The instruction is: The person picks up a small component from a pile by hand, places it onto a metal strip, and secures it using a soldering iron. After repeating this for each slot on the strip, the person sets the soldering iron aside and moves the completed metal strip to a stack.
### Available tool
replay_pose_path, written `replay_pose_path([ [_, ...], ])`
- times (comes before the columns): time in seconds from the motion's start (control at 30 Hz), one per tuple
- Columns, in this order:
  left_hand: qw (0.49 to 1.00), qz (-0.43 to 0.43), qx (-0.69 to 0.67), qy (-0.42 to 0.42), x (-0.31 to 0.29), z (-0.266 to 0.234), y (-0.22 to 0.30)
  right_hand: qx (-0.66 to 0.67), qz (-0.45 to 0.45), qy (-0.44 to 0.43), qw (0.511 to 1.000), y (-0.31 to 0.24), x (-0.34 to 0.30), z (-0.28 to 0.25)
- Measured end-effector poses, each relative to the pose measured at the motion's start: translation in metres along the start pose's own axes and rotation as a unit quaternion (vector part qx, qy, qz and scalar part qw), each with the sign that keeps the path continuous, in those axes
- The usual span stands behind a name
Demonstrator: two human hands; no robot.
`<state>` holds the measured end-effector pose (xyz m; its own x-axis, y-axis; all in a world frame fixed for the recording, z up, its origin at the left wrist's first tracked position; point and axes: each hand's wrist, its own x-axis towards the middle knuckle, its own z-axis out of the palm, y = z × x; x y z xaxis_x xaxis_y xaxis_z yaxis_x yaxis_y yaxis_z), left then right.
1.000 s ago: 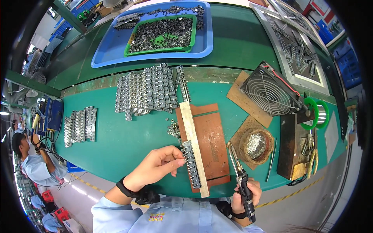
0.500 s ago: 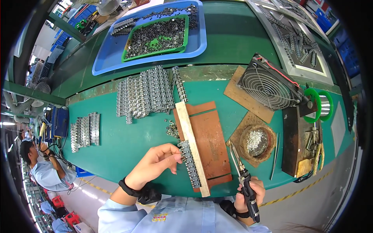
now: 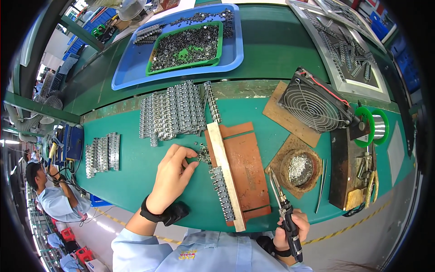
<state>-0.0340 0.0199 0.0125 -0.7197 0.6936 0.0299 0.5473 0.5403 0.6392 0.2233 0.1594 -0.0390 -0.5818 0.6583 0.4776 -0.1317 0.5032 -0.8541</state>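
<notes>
My left hand (image 3: 171,177) is over the green mat, thumb and forefinger curled together beside a small pile of tiny metal parts (image 3: 204,155). Whether anything is between those fingertips cannot be made out. Just below the pile, a strip of small metal components (image 3: 222,195) lies along the left side of a pale wooden bar (image 3: 225,179), which rests on a reddish-brown board (image 3: 247,170). My right hand (image 3: 297,226) grips the black handle of a soldering iron (image 3: 286,209). Its tip points up beside a round pot (image 3: 285,172) holding silvery bits.
Rows of component strips (image 3: 172,111) and a smaller group (image 3: 103,154) lie at left. Behind stands a blue tray (image 3: 127,75) with a green tray (image 3: 181,69) of small parts. A fan (image 3: 312,104), solder wire spool (image 3: 379,127), tweezers (image 3: 321,186) and iron stand (image 3: 342,172) occupy the right.
My left hand has moved away from the component strip, up and to the left, to the pile of tiny parts. The right hand and soldering iron have barely moved.
</notes>
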Motion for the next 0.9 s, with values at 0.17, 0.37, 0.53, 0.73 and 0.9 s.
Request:
replay_pose_path([
  [0.17,1.0,-0.008,0.019,0.012,0.002,0.003,0.004,-0.007,0.01,-0.001,1.0,-0.002,0.0,0.0],
  [0.37,0.999,-0.006,-0.024,0.042,-0.009,0.001,0.002,0.005,-0.001,0.036,0.999,-0.001,0.0,0.002],
  [0.53,0.999,0.026,-0.006,0.04,-0.011,-0.006,0.015,0.008,0.028,0.04,0.999,-0.001,-0.005,0.001],
  [0.73,0.997,0.062,0.021,0.033,-0.017,-0.006,0.016,0.008,0.044,0.044,0.998,-0.002,-0.008,0.001],
  [0.9,0.993,0.004,-0.111,-0.045,-0.033,-0.006,0.02,-0.001,0.051,0.04,0.998,-0.002,-0.009,-0.001],
])
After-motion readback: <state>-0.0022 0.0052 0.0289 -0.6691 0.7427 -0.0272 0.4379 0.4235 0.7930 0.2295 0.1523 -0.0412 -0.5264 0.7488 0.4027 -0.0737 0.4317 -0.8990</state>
